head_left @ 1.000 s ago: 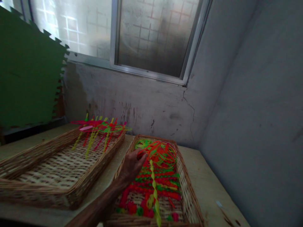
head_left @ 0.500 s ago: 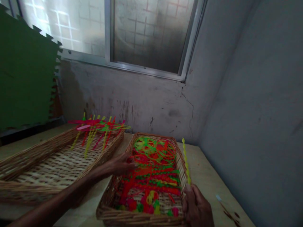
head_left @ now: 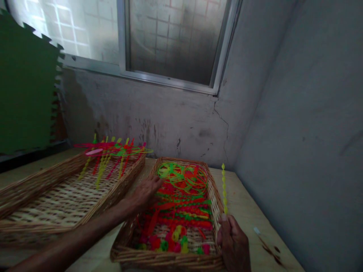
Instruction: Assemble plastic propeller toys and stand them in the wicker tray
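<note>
My right hand point(head_left: 233, 241) is at the right rim of the near wicker tray point(head_left: 167, 258) and is shut on a yellow beaded plastic strip point(head_left: 224, 188), which stands upright. My left hand point(head_left: 146, 192) hovers over the tray's left rim, fingers apart, beside a tangle of neon red and green plastic ties point(head_left: 181, 189). Green and red loops point(head_left: 181, 176) lie at the tray's far end, and bright knobbly tie ends point(head_left: 172, 241) lie at its near end. A second wicker tray point(head_left: 113, 192) stands to the left, with neon strips point(head_left: 110, 151) across its far end.
Both trays rest on a pale stained wooden table point(head_left: 244, 196) in a corner. A cracked grey wall point(head_left: 283, 113) rises close on the right, with a frosted window point(head_left: 176, 37) and a green foam mat point(head_left: 25, 94) behind. A small pale object point(head_left: 256, 230) lies on the table.
My right hand has come into view at lower right, with the yellow strip lifted out of the tray to beside its right rim. My left hand has shifted left toward the rim.
</note>
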Demonstrator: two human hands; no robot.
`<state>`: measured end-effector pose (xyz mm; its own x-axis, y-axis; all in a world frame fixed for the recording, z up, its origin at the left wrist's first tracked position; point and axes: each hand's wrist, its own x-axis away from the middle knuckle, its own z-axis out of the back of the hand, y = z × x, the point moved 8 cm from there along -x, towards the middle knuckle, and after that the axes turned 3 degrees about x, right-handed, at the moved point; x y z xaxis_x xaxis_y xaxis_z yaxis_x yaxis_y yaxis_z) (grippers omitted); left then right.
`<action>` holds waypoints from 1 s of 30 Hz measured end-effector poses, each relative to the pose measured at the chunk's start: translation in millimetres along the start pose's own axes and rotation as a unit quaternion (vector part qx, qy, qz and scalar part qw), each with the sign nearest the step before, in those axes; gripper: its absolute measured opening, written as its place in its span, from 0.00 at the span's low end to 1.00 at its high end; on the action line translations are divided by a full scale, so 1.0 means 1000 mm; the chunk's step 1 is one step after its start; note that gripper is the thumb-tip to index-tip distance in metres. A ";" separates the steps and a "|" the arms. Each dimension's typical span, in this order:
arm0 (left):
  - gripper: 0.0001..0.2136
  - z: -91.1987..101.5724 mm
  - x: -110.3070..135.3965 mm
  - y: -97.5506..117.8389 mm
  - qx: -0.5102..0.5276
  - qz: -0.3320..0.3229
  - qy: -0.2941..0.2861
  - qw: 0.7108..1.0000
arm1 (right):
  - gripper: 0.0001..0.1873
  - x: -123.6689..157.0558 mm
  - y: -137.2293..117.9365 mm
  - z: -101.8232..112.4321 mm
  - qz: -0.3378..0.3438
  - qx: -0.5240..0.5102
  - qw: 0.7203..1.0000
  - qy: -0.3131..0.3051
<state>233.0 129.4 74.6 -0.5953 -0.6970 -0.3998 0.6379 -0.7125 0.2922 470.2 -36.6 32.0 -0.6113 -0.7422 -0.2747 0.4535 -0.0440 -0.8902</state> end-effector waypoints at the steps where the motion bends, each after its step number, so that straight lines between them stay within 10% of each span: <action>1: 0.18 0.002 0.001 0.010 -0.029 -0.023 0.003 0.999 | 0.20 0.000 0.000 0.000 0.001 -0.003 1.000 0.004; 11: 0.07 -0.052 0.035 0.088 0.063 -0.143 -0.288 0.945 | 0.18 0.002 0.002 -0.002 0.018 0.053 0.998 0.009; 21: 0.09 -0.049 0.016 0.078 0.057 -0.127 -0.240 0.961 | 0.26 0.002 0.024 0.004 -0.001 0.165 0.984 0.066; 30: 0.11 -0.085 -0.007 0.103 0.037 -0.155 -0.253 0.954 | 0.30 0.004 0.023 -0.001 -0.010 0.222 0.974 0.048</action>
<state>344.0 67.9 33.7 -0.9217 -0.3876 -0.0122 0.3670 -0.8819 0.2958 477.8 -39.8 10.4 -0.6704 -0.6739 -0.3107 0.6642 -0.3584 -0.6560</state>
